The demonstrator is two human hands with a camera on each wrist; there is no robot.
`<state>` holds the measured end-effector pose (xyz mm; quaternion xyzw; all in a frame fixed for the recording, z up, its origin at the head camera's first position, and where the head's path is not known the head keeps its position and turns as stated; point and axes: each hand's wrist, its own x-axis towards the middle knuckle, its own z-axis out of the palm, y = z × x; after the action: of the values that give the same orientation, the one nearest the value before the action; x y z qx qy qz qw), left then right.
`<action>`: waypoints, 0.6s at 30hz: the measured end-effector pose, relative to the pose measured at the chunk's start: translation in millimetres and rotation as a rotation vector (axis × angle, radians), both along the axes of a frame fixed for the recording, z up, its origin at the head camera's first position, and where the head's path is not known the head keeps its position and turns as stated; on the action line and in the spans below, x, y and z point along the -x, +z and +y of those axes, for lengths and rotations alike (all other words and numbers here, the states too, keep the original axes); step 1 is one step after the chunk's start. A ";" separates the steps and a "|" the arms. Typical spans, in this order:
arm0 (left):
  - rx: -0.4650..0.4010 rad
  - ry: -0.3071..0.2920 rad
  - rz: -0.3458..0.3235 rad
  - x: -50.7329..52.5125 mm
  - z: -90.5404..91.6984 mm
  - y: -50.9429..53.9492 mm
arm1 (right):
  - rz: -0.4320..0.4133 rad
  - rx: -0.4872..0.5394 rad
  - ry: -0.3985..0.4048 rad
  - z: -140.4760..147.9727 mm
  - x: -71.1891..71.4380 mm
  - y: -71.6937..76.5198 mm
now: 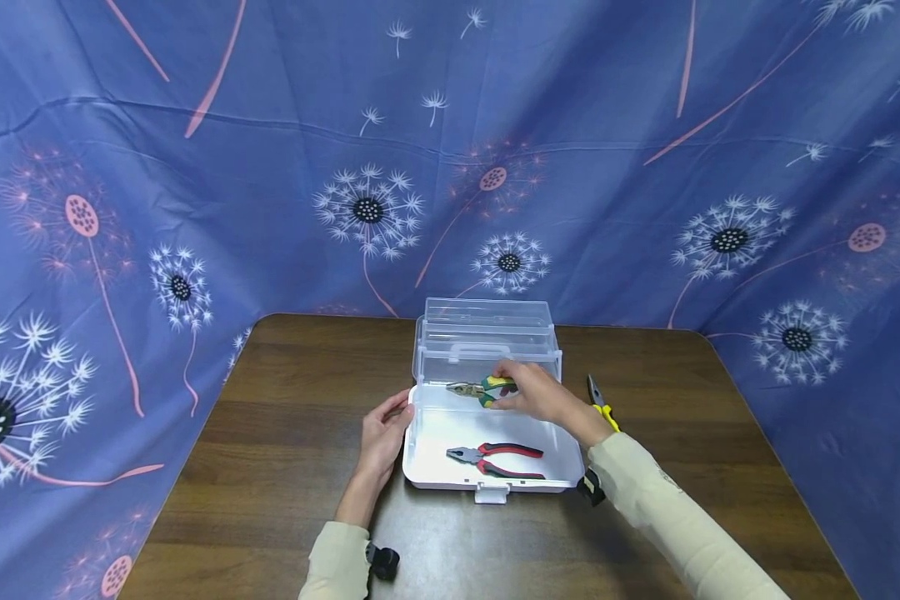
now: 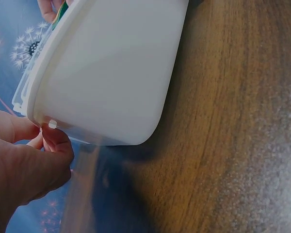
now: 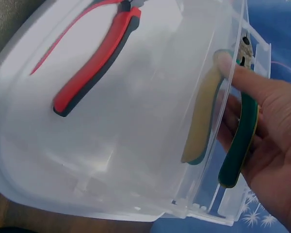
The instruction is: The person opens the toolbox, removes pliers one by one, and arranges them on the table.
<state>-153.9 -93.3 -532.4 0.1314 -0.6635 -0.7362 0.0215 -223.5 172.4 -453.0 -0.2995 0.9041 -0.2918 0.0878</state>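
Observation:
A white plastic toolbox (image 1: 427, 442) lies open, its clear lid and trays folded up at the back. Inside near its front are combination pliers (image 1: 465, 455) with red and black handles. My right hand (image 1: 536, 392) grips combination pliers (image 1: 465, 389) with green and yellow handles over the back of the box, the metal head pointing left. In the right wrist view, those handles (image 3: 240, 145) are spread and partly behind clear plastic. My left hand (image 1: 382, 437) pinches the box's left rim near the hinge corner, shown closely by the fingers (image 2: 58, 141) in the left wrist view.
Another pair of pliers (image 1: 595, 392), yellow-handled with a long dark nose, lies on the table right of the box, partly hidden by my right arm. The brown wooden table (image 1: 285, 417) ends at a blue dandelion-print cloth (image 1: 270, 217). A latch (image 1: 491, 494) juts from the box front.

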 end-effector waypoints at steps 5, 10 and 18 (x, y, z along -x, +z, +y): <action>-0.006 0.013 -0.016 2.0 0.1 -5.2 | -0.027 0.027 0.024 -0.2 0.5 -1.9; 0.000 0.020 -0.017 2.3 0.5 -4.7 | 0.097 -0.023 0.046 -5.7 -2.4 -2.5; 0.005 0.013 -0.024 3.2 -0.9 -4.6 | 0.087 0.051 -0.007 -0.8 -5.8 4.4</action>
<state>-157.1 -94.2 -537.0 0.1444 -0.6648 -0.7327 0.0189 -217.8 171.6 -448.6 -0.3107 0.9005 -0.3015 0.0397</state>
